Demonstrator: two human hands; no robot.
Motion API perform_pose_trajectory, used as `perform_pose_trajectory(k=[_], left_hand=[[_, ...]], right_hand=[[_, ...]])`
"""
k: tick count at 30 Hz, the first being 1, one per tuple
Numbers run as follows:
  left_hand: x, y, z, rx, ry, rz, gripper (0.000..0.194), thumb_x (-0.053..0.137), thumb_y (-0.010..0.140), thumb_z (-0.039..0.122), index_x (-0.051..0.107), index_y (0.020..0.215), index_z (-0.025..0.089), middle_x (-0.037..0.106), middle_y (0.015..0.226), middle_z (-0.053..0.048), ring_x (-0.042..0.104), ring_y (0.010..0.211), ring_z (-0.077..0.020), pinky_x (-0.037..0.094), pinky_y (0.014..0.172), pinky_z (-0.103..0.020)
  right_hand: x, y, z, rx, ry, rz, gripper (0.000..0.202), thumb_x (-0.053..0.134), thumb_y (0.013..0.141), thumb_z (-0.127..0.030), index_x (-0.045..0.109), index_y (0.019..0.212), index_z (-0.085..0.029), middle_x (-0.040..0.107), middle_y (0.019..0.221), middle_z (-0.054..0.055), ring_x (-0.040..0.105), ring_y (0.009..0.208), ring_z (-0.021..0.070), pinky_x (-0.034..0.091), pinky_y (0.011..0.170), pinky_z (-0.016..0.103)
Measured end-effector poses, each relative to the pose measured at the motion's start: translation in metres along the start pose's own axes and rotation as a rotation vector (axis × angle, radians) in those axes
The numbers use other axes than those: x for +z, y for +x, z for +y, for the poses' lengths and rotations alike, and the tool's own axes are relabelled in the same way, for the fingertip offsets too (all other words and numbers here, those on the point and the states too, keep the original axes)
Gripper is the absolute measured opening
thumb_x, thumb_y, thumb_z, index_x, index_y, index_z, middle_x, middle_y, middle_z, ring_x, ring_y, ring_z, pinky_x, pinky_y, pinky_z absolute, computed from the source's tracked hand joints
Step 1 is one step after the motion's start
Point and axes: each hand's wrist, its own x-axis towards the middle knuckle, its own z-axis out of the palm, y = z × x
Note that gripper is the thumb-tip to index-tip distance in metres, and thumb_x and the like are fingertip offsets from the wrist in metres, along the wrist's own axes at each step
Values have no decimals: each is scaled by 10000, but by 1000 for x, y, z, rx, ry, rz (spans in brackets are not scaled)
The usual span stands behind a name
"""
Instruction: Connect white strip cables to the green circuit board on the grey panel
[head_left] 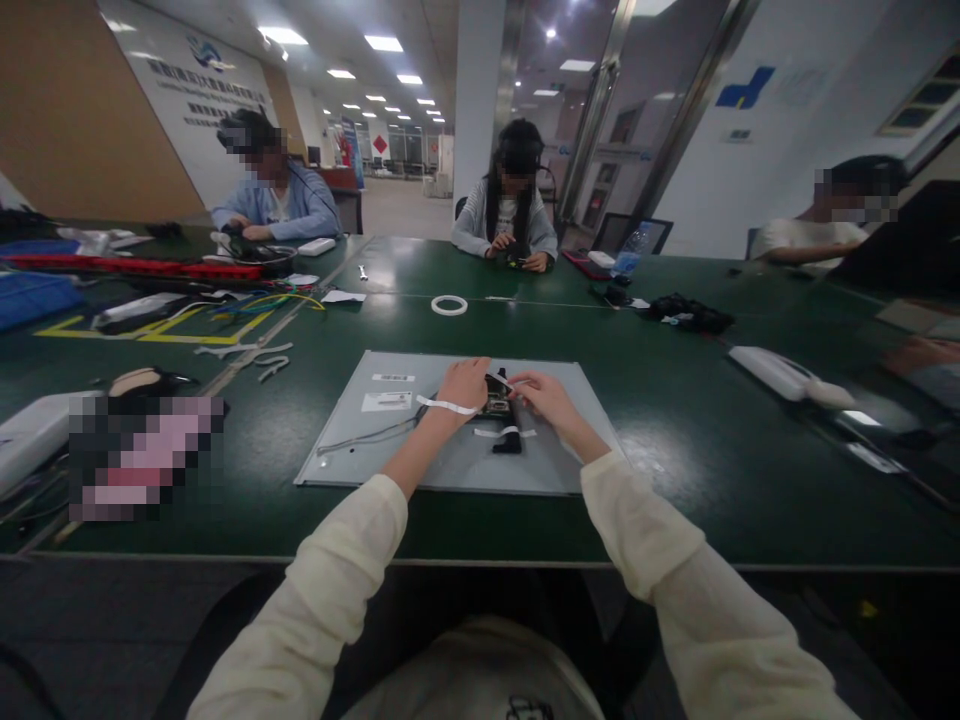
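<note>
A pale grey flat panel (pixel 442 462) lies on the table in front of me. On it sits a black bracket (pixel 508 441) with a small circuit board (pixel 497 404), and a strip of white tape crosses its lower part. My left hand (pixel 463 384) bends over the board's left side, fingers together, their tips hidden; a white band crosses its wrist. From the right, my right hand (pixel 546 394) pinches what looks like a white tape strip (pixel 499 381) above the board. A grey cable (pixel 375 436) runs left from the bracket across the panel.
Beyond the panel lie a white tape roll (pixel 449 305) and a small wrench (pixel 363 271). Cables, white cases and a blue bin (pixel 34 298) crowd the left. At right are a white device (pixel 776 375) and a black bundle (pixel 690 313). Several people sit around the table.
</note>
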Motion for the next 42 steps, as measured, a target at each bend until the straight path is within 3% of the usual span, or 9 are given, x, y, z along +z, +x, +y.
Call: perform_pose_trajectory(k=[7,13,18,22,26,30,35,42], left_hand=[[9,0,-4,60,18,-86,428,353,811,80,497,1203,168,564,1239,-89,487,1170,-181,270,1049,-392],[7,-1,-3,59,35,-141,415,347,816,96,505,1189,184,568,1236,-87,492,1167,-176,246,1060,-416],[9,-1,-3,64,20,-129,416,343,814,103,516,1185,175,585,1210,-81,510,1134,-189,247,1059,-442],[9,-2,-2,30,12,-126,398,329,840,121,538,1171,190,579,1217,-78,471,1176,-184,247,1063,-440],[7,-3,-1,-57,-7,-153,395,328,861,163,533,1186,253,536,1279,-57,368,1268,-235,237,1031,-571],[8,-3,-2,-77,-17,-173,404,318,865,181,502,1215,265,508,1309,-60,349,1276,-272,247,981,-651],[8,-4,-3,-84,-26,-179,400,303,869,181,498,1205,274,502,1316,-39,305,1300,-273,216,987,-667],[6,-5,0,-76,14,-157,385,315,864,194,491,1197,275,529,1285,-42,271,1319,-293,124,989,-701]], right_hand=[[0,1,7,0,-90,40,235,490,709,-252,575,900,-146,656,722,35,514,525,82,322,449,163],[0,-4,4,-17,-218,63,165,471,742,-192,547,884,-159,652,690,10,540,525,92,372,510,184],[4,-7,0,-88,-541,83,219,415,814,-136,515,1008,-151,641,703,24,586,659,130,383,618,212],[10,-11,-7,-60,-880,65,245,383,891,-214,463,1114,-150,642,830,87,603,775,189,368,627,244],[15,-16,-13,-55,-1040,21,254,338,924,-225,429,1151,-158,643,890,110,610,831,218,377,650,264],[14,-18,-14,-52,-1102,8,247,327,933,-245,427,1141,-158,641,906,125,615,839,231,386,660,279],[10,-19,-13,-48,-1133,18,238,375,918,-292,444,1109,-168,641,883,114,617,809,241,381,627,281],[3,-21,-12,-60,-1083,26,229,428,860,-232,518,1065,-186,642,874,91,593,824,221,350,626,261]])
